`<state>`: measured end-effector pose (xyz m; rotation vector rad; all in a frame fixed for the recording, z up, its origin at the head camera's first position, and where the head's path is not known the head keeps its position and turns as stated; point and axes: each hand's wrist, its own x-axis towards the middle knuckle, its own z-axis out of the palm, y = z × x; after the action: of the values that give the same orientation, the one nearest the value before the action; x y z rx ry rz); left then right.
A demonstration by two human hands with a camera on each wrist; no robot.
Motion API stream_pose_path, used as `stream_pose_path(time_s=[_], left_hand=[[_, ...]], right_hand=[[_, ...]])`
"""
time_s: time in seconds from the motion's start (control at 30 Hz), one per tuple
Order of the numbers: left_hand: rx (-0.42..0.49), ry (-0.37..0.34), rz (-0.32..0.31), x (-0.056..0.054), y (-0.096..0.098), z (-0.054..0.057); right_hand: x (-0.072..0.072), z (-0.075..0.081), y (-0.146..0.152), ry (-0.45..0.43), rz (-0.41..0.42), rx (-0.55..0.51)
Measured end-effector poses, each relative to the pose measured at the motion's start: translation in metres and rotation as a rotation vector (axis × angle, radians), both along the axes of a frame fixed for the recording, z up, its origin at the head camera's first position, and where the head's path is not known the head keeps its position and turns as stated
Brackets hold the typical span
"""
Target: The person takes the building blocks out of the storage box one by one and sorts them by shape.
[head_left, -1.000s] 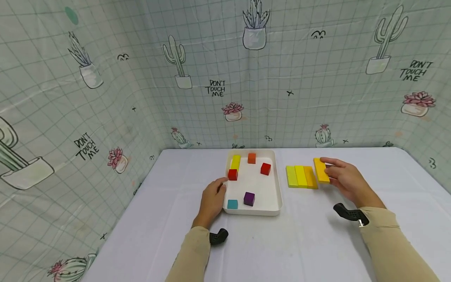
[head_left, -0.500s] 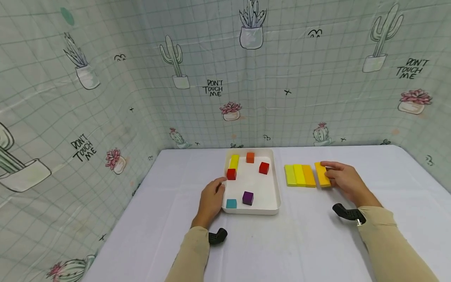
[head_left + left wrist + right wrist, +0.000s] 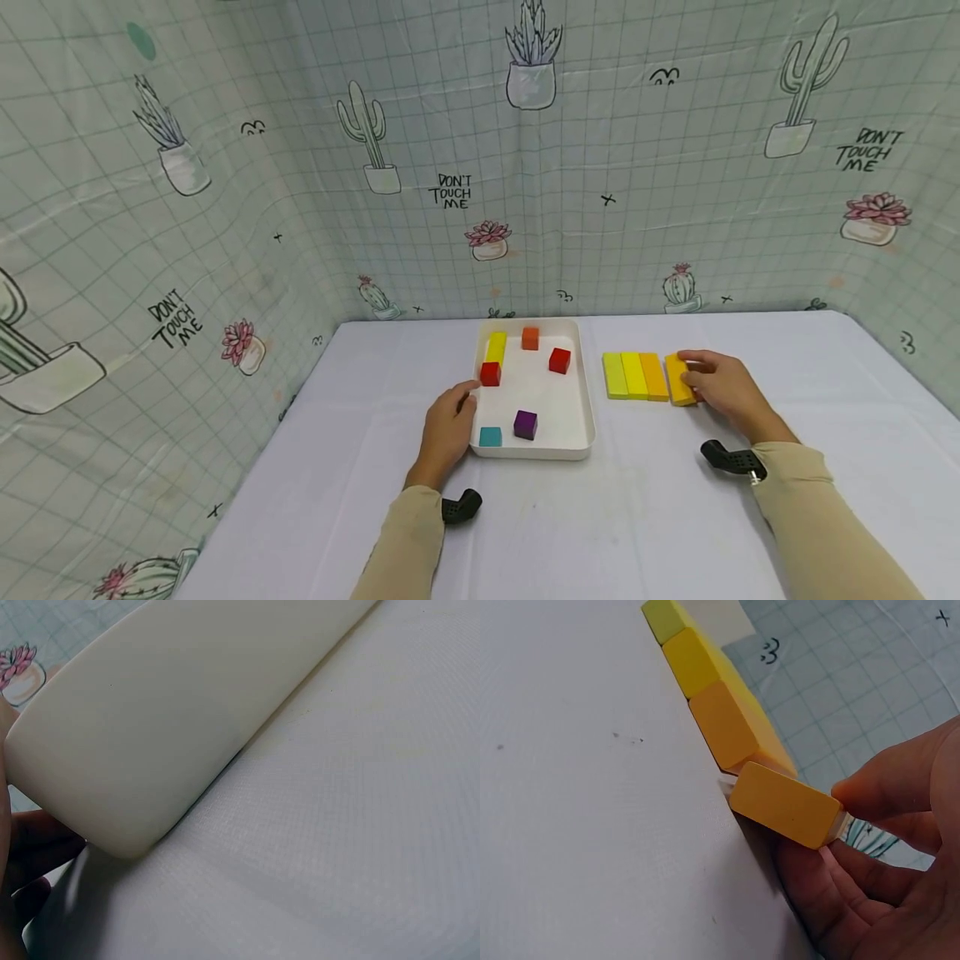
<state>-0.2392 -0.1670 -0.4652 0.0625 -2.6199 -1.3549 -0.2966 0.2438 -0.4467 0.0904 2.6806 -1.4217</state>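
My right hand [image 3: 726, 390] pinches a yellow-orange block [image 3: 679, 380] at the right end of a row of blocks. In the right wrist view this block [image 3: 786, 805] sits slightly tilted between thumb and fingers, very close to the orange block [image 3: 733, 724]. The row also holds a yellow-green block [image 3: 615, 376] and a yellow block [image 3: 633, 376], lying side by side. My left hand [image 3: 445, 432] rests against the left side of a white tray [image 3: 537, 454]; its fingers [image 3: 45, 834] show beside the tray wall in the left wrist view, partly cut off.
Inside the tray lie a yellow block [image 3: 496, 347], an orange cube [image 3: 530, 338], red cubes [image 3: 559, 361], a purple cube [image 3: 526, 425] and a blue block [image 3: 491, 437]. A white cloth [image 3: 600, 533] covers the table, with patterned fabric [image 3: 420, 242] behind it.
My right hand has lowered the yellow-orange block and brought it left, against or nearly against the row. The left hand stays at the tray; the head view has shifted slightly.
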Motion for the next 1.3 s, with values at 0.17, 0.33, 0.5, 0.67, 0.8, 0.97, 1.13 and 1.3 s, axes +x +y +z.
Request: stream_pose_path(time_s=[0.17, 0.33, 0.5, 0.67, 0.8, 0.97, 1.13, 1.3], left_hand=[[-0.004, -0.005, 0.001, -0.0003, -0.0003, -0.0011], [-0.005, -0.002, 0.004, 0.0003, -0.0012, -0.0020], [0.006, -0.007, 0.006, 0.0012, -0.0021, -0.0023], [0.008, -0.001, 0.003, 0.0007, -0.0017, -0.0015], [0.009, -0.001, 0.000, 0.0008, -0.0012, -0.0016], [0.008, -0.007, 0.009, 0.0005, 0.0000, -0.0021], [0.001, -0.003, 0.012, 0.0001, 0.0005, -0.0012], [0.001, 0.000, 0.006, -0.0003, 0.0003, -0.0010]], right_hand=[[0.0004, -0.0014, -0.0021, 0.010, -0.030, 0.049], [0.0024, -0.0005, -0.0036, 0.046, -0.010, 0.084], [0.0033, 0.0018, -0.0062, 0.062, 0.006, 0.131], [0.0034, 0.0022, -0.0070, 0.056, -0.011, 0.170], [0.0039, 0.0003, -0.0072, 0.066, -0.022, 0.192], [0.0051, 0.0024, -0.0079, 0.073, -0.029, 0.197], [0.0067, 0.0045, -0.0084, 0.075, -0.049, 0.184], [0.0082, 0.0033, -0.0079, 0.083, -0.078, 0.144]])
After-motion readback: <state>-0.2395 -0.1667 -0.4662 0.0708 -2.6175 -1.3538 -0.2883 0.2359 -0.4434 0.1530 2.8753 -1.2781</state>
